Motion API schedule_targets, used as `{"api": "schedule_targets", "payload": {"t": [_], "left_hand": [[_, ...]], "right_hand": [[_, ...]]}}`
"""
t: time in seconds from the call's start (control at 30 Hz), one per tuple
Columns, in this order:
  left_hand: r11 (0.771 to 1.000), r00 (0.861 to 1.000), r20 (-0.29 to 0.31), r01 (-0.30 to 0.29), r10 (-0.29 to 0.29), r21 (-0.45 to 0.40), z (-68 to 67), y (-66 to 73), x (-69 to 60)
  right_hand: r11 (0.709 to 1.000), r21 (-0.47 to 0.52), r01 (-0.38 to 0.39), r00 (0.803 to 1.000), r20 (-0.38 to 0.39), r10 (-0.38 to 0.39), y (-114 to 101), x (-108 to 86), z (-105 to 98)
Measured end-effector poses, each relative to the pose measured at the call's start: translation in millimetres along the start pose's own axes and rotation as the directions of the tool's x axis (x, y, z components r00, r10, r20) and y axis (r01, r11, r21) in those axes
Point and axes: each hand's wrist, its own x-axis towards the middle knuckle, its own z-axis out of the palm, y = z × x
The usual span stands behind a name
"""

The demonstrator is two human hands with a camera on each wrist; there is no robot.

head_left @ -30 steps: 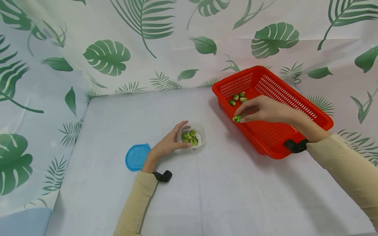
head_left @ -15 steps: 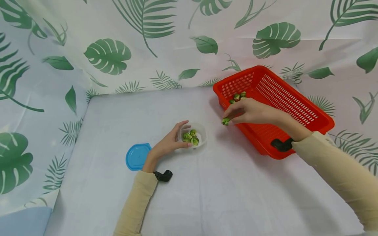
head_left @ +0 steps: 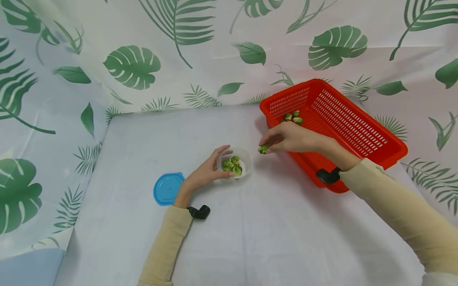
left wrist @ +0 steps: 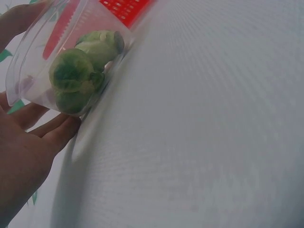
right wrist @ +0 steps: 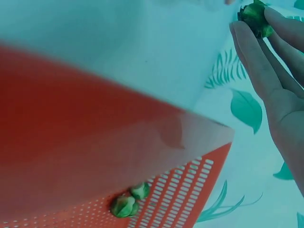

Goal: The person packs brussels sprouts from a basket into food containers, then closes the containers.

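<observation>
My left hand (head_left: 205, 171) holds a clear plastic container (head_left: 246, 163) by its side, thumb and fingers spread around it. Several Brussels sprouts (left wrist: 71, 71) lie inside, seen through the wall in the left wrist view. Between the thumb and fingertips of my right hand (head_left: 295, 138) is one Brussels sprout (head_left: 262, 149), pinched in the air just right of the container. That same sprout shows at the top right of the right wrist view. Beneath the right forearm stands a red basket (head_left: 358, 123), with several more sprouts (head_left: 296, 119) at its far left end, partly hidden by the hand.
A blue lid (head_left: 167, 189) lies flat on the table left of my left wrist. White cloth (head_left: 243, 234) covers the table. Leaf-print curtains (head_left: 200, 51) rise behind and at the sides.
My right hand has moved left with the sprout, from over the red basket to near the clear container. The left hand and the container have stayed in place.
</observation>
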Motion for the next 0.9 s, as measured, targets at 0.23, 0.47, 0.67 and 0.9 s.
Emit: {"api": "schedule_targets", "payload": {"t": [0.23, 0.47, 0.67, 0.9], "left_hand": [[1.000, 1.000, -0.003, 0.008, -0.008, 0.005, -1.7, 1.5, 0.5], [1.000, 1.000, 0.000, 0.003, -0.003, 0.010, -0.2, 1.8, 0.4], [1.000, 1.000, 0.004, -0.008, 0.008, 0.002, 0.9, 2.1, 0.3], [1.000, 1.000, -0.002, -0.003, 0.003, 0.008, 1.0, 1.2, 0.6]], "right_hand": [[0.999, -0.010, 0.045, 0.999, 0.025, -0.044, -7.1, 13.2, 3.7], [0.994, -0.037, 0.106, 0.994, 0.020, -0.106, -10.0, 26.2, 13.7], [0.990, -0.076, 0.120, 0.993, 0.009, -0.120, -10.6, 35.0, 23.9], [0.980, -0.120, 0.159, 0.987, 0.032, -0.156, -11.3, 43.2, 34.0]]}}
